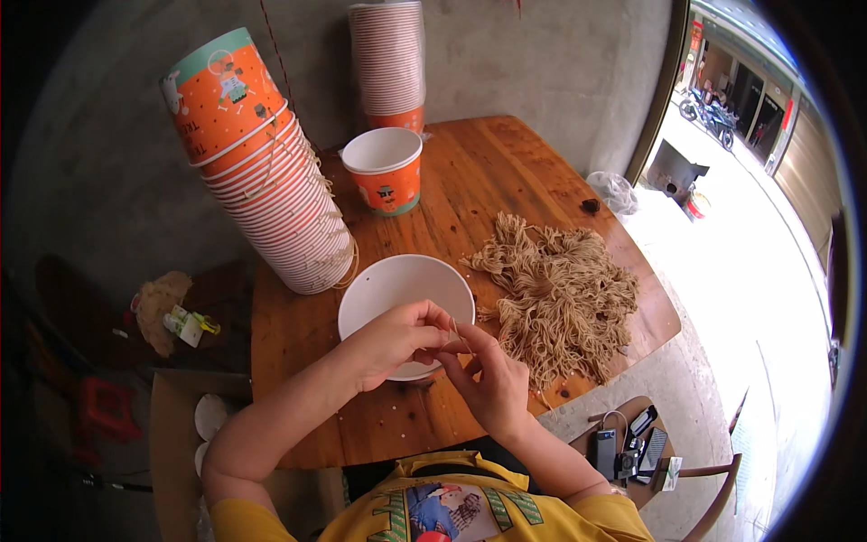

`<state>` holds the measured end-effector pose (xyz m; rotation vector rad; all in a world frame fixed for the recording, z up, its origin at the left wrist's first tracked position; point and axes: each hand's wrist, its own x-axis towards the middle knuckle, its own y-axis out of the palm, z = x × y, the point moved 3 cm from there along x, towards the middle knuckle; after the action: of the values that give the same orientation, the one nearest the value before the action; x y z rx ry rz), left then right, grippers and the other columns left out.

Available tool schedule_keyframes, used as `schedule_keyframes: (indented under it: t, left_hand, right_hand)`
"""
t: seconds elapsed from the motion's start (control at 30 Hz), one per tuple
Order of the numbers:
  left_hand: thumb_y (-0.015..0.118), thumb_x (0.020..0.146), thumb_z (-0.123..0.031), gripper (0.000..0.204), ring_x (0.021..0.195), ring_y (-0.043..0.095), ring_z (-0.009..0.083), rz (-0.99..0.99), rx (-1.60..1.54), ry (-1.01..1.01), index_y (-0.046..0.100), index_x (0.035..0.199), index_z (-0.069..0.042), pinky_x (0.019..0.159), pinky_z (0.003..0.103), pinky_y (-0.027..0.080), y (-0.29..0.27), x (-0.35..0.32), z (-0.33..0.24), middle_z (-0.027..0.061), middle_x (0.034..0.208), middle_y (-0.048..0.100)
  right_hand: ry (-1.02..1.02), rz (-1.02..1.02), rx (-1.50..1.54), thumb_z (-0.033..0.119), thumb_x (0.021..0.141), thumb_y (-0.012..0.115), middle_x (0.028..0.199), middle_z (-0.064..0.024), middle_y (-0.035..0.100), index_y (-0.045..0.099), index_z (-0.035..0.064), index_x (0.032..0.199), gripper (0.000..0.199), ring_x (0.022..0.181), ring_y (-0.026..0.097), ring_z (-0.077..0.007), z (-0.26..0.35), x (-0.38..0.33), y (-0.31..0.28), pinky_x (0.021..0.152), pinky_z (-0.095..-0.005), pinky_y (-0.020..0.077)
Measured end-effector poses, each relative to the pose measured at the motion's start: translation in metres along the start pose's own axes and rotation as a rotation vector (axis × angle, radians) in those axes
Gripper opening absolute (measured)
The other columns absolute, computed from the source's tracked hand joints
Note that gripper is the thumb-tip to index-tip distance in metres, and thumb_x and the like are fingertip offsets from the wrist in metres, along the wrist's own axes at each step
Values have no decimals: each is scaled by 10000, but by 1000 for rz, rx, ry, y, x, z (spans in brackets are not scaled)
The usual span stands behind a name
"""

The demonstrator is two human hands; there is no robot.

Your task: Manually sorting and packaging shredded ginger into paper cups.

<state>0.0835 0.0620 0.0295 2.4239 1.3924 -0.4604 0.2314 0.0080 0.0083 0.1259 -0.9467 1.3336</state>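
My left hand (402,339) and my right hand (492,375) meet over the near rim of a white-lined paper bucket (384,303). Fingertips of both are pinched together on a thin tan cord (454,327), of which only a short bit shows between them. Inside the bucket, the part under my hands is hidden. Just right of it lies a tangled heap of tan cords (569,303). To the left leans a tall stack of orange paper buckets (284,203), with loose cords hanging along its right side.
Farther back on the wooden table (470,163) stand another orange bucket (388,181) and a plastic-wrapped stack of buckets (388,63) against the wall. A cardboard box (172,425) is at lower left. A chair (664,488) at lower right bears small devices. A doorway opens at right.
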Motion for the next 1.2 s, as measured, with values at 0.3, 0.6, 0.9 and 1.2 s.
schedule_keyframes:
  t: [0.3, 0.6, 0.9, 1.2]
  left_hand:
    - [585, 931, -70, 111, 799, 561, 87, -88, 54, 160, 553, 1036, -54, 710, 234, 504, 7, -12, -3, 18, 937, 572]
    - [585, 920, -56, 110, 805, 553, 83, -57, 108, 149, 556, 1026, -51, 690, 226, 495, 6, -11, -6, 9, 939, 559]
    - [587, 919, -37, 152, 856, 593, 95, -52, 191, 99, 530, 1059, -31, 728, 228, 497, 5, -9, -9, 47, 982, 586]
    - [561, 887, 23, 206, 805, 531, 80, -55, 146, 221, 504, 1078, -30, 744, 235, 484, 1, -4, 0, 21, 911, 520]
  right_hand:
    - [5, 26, -82, 112, 810, 761, 855, 3, 736, 562, 83, 1175, 416, 506, 622, -88, -4, -6, -1, 465, -227, 494]
    - [-21, -5, 4, 50, 789, 753, 835, -25, 718, 572, 64, 1123, 380, 528, 613, -112, -4, 0, 1, 472, -240, 495]
    - [-96, -9, -37, 23, 790, 733, 849, -37, 711, 591, 65, 1105, 348, 540, 611, -126, -2, 2, 1, 490, -258, 497]
    - [579, 85, 734, 123, 917, 652, 838, -18, 612, 547, 46, 1173, 287, 657, 537, -42, -29, 2, -14, 542, -204, 444]
